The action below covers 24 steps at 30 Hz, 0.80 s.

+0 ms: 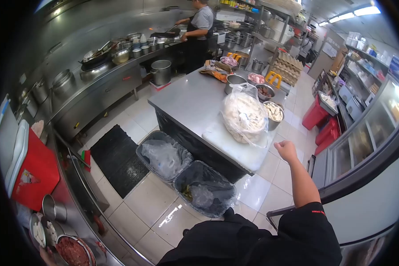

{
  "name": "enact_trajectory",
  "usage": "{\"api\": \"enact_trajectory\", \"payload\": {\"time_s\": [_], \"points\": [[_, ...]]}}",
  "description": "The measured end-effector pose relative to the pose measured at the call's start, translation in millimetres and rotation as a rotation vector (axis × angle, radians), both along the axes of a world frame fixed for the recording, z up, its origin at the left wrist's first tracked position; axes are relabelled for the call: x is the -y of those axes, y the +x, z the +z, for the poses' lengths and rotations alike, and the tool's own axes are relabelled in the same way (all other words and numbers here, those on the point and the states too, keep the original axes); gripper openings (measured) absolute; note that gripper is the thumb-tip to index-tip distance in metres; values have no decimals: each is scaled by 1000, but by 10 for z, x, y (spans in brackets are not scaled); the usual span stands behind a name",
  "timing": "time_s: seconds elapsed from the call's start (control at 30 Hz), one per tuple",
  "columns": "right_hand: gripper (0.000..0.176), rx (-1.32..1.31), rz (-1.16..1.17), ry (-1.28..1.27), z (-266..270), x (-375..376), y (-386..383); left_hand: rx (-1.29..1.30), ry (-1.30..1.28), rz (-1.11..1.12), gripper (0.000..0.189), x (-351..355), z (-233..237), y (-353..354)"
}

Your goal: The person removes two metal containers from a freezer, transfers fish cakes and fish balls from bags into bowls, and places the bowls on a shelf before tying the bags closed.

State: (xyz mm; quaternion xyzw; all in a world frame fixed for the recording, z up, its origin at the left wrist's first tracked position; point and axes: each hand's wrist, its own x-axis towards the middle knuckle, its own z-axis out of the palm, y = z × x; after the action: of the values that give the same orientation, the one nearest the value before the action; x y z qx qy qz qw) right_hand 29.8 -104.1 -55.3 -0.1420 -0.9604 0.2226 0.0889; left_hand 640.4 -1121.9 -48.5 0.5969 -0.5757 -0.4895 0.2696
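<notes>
My right hand (287,150) is raised in front of me with its fingers curled into a loose fist and nothing in it. It hovers just off the near corner of the white cutting board (235,144) on the steel island table (186,99). A big clear bag of pale food (245,115) stands on that board, a short way beyond the hand. My left hand is out of sight. At the bottom left edge a metal bowl of red chopped meat (73,250) and a bowl of white pieces (39,232) sit on the counter.
Two lined bins (164,155) (205,188) stand on the floor against the island. Metal bowls (272,111) crowd the table's far side. Another person (199,31) cooks at the wok range (102,55). A black mat (117,157), red crates (317,115) and glass-door fridges (363,146) flank the aisles.
</notes>
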Motion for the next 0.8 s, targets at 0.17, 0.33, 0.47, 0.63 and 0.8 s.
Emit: {"api": "enact_trajectory", "payload": {"time_s": [0.17, 0.33, 0.47, 0.63, 0.8], "points": [[45, -26, 90, 17, 182, -498, 8, -546, 43, -57, 44, -213, 566, -115], [48, -83, 391, 29, -330, -1449, -1750, -668, -356, 390, 30, -1113, 1291, -939], [46, -205, 556, 251, -316, -1472, -2595, -715, -341, 258, 28, -2204, 1795, -1891], [51, -271, 794, 320, -211, -1122, -2728, -702, -201, -320, 48, -2960, 1481, -2627], [49, -116, 886, 163, -245, -1530, -2486, -673, -101, -216, 14, -3105, 768, -4012]]}}
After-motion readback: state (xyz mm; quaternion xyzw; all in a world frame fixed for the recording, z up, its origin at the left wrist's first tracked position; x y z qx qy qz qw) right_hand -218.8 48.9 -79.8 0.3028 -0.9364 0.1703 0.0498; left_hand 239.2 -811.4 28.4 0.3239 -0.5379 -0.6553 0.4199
